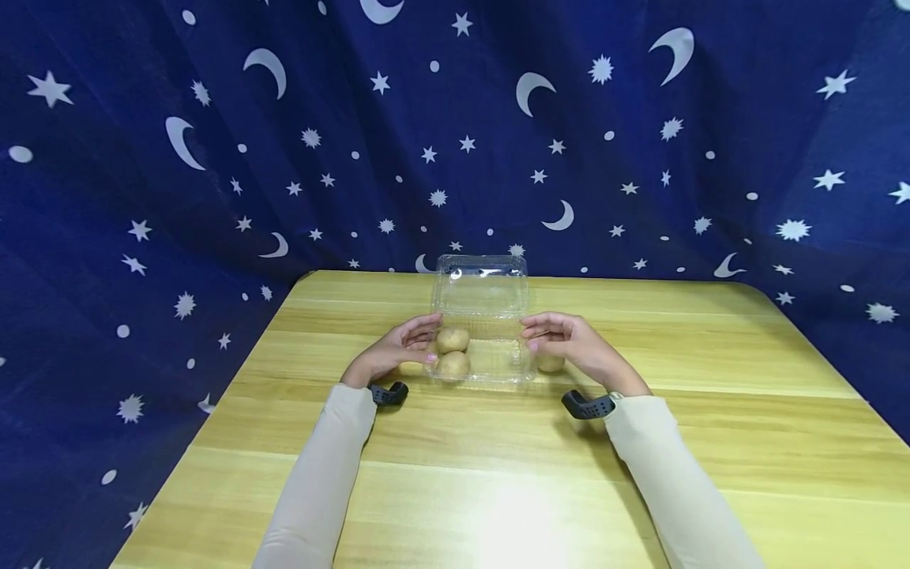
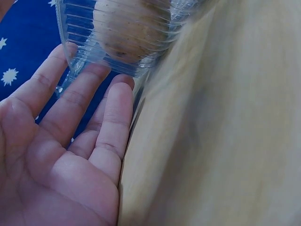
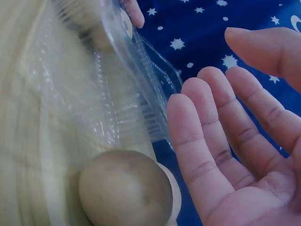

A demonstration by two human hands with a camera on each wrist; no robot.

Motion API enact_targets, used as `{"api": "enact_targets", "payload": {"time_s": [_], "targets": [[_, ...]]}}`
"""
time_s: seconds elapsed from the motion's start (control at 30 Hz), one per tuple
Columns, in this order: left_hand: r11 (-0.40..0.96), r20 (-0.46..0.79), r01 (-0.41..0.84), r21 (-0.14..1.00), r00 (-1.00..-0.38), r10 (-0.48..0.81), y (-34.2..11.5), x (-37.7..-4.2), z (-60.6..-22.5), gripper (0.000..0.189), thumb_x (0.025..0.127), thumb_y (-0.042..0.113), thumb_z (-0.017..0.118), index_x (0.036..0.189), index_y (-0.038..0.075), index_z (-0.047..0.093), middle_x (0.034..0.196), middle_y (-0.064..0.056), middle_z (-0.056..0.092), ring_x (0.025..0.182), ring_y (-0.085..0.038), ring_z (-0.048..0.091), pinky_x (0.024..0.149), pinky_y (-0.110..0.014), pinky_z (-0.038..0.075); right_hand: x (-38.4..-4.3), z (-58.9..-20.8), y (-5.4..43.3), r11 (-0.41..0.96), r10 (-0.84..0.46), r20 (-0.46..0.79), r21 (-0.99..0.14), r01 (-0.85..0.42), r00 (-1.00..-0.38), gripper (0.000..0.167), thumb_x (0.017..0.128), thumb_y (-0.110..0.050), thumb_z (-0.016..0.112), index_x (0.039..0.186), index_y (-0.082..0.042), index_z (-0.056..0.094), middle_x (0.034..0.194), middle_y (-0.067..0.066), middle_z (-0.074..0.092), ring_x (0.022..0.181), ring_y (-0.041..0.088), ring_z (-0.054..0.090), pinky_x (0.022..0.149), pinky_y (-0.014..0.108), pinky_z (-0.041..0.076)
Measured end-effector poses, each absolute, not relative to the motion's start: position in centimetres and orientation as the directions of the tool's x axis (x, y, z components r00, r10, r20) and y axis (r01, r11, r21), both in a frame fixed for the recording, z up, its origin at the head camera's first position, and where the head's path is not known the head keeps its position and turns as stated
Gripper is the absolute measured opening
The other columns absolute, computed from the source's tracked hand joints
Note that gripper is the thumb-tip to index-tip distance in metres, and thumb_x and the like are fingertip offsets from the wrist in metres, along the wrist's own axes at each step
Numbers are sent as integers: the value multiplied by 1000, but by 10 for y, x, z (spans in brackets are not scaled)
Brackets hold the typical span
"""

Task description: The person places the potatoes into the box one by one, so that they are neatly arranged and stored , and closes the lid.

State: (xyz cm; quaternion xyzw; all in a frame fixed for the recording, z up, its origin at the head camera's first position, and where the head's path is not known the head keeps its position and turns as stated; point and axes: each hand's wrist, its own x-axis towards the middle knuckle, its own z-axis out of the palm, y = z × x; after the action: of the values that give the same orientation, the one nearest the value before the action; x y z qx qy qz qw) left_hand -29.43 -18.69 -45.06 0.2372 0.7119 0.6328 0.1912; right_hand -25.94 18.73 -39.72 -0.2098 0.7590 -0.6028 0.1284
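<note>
Here's the clear, ridged plastic hinged container (image 1: 498,361), its transparent lid (image 1: 481,294) tipped back toward twelve o'clock, presumably leaving the inside reachable. Two round, tan potatoes (image 1: 453,341) sit inside at nine; another round, tan potato (image 1: 550,363) rests outside, around four. At nine, the left hand (image 1: 394,348), fingers extended, fingertips against the side, likely steadying it, nothing grasped. At three, the right hand (image 1: 577,346): fingers nearly straight, thumb apart, palm empty, contact unclear.

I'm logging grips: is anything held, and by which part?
Nothing appears gripped: the left hand is at the left side of the box, the right hand at its right, neither curled round it.
</note>
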Motion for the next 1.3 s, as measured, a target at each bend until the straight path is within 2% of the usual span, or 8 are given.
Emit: {"api": "enact_targets", "payload": {"time_s": [0.23, 0.5, 0.87, 1.0, 1.2, 1.3], "targets": [[90, 22, 90, 992, -817, 577, -186, -295, -451, 88, 95, -2, 74, 170, -1, 27, 175, -22, 27, 160, -43, 28, 132, -53, 25, -262, -394, 199, 208, -451, 59, -963, -169, -891, 51, 103, -3, 69, 147, 18, 52, 141, 38, 60, 117, 24, 71, 97, 21, 57], [82, 29, 93, 992, -816, 578, -186, -297, -453, 90, 94, -1, 75, 170, -1, 27, 175, -22, 27, 160, -43, 28, 132, -52, 24, -263, -396, 212, 244, -375, 58, -957, -159, -925, 49, 103, -4, 70, 145, 16, 55, 134, 31, 66, 107, 7, 71, 95, 20, 57], [81, 33, 97, 992, -817, 576, -185, -296, -452, 88, 95, -3, 74, 170, -1, 27, 175, -21, 28, 159, -42, 30, 131, -51, 27, -266, -408, 225, 246, -322, 96, -952, -181, -942, 40, 102, -1, 71, 136, 18, 61, 118, 16, 76, 99, 4, 71, 89, 19, 59], [80, 33, 96, 992, -818, 574, -186, -296, -452, 88, 95, -3, 74, 169, -1, 28, 175, -22, 28, 159, -42, 30, 131, -51, 27, -267, -413, 229, 258, -326, 70, -953, -160, -943, 41, 102, -3, 71, 136, 18, 60, 121, 19, 75, 98, 5, 71, 89, 21, 60], [81, 28, 91, 992, -817, 576, -186, -296, -452, 88, 94, -1, 74, 170, 0, 28, 176, -21, 28, 159, -42, 30, 132, -52, 25, -267, -417, 236, 267, -374, -4, -958, -104, -927, 45, 106, -7, 69, 142, 16, 57, 137, 29, 65, 101, 9, 69, 92, 30, 62], [89, 23, 90, 992, -817, 576, -186, -295, -452, 88, 95, 0, 74, 170, 1, 28, 176, -20, 28, 159, -42, 30, 132, -52, 25, -268, -421, 239, 276, -407, -22, -956, -100, -913, 46, 106, -7, 68, 143, 16, 56, 133, 26, 66, 101, 11, 68, 91, 31, 62]]}}
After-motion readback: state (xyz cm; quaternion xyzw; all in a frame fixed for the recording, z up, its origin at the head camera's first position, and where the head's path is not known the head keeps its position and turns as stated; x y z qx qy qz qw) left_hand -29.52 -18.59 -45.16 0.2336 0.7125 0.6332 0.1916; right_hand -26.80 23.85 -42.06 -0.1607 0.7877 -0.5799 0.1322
